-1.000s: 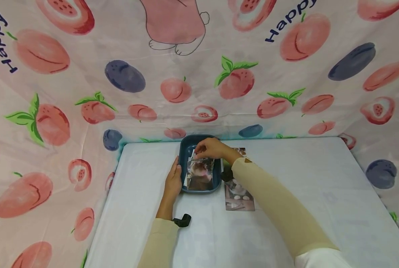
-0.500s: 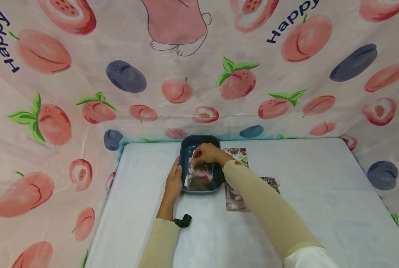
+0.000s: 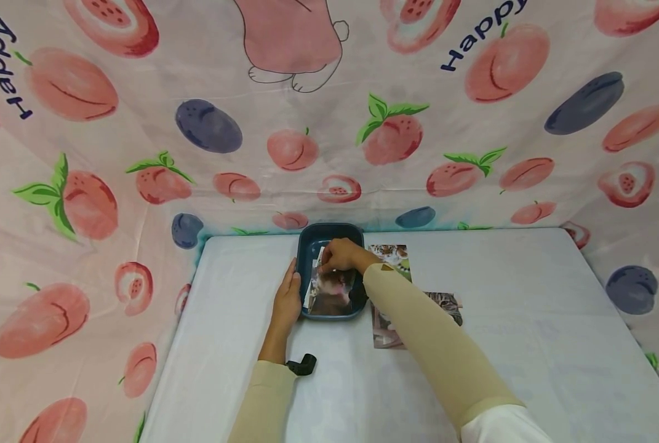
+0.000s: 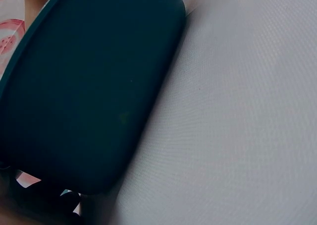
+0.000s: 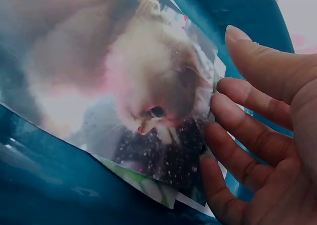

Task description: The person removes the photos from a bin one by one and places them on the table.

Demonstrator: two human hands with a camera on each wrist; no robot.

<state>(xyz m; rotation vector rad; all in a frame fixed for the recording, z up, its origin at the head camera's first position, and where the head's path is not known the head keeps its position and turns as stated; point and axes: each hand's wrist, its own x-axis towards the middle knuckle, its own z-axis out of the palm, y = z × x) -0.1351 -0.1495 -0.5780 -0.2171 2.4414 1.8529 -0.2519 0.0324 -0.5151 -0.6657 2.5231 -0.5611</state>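
A dark blue rectangular tray point(image 3: 331, 317) stands at the table's far edge with a small stack of photo prints inside. The top photo point(image 3: 329, 298) shows a blurry, pale furry animal, and white and green edges of other prints stick out beneath it. My left hand point(image 3: 288, 301) rests along the tray's left side, fingers extended against its wall. Reaching into the tray, my right hand point(image 3: 341, 255) has its fingertips along the photo's edge. In the right wrist view, the thumb point(image 5: 247, 49) stands apart from the photo point(image 5: 153, 86) while the other fingers touch its edge.
Right of the tray, a tiger photo point(image 3: 390, 252) lies on the white table point(image 3: 528, 344). Closer in are a photo point(image 3: 384, 335) and a cat photo point(image 3: 448, 303), partly covered by the right sleeve point(image 3: 434, 344). A fruit-print cloth point(image 3: 329, 123) hangs behind.
My right hand has lowered slightly toward me in the tray, onto the top photo's edge. The right forearm has shifted left, uncovering more of the photos on the table. The left hand stays put.
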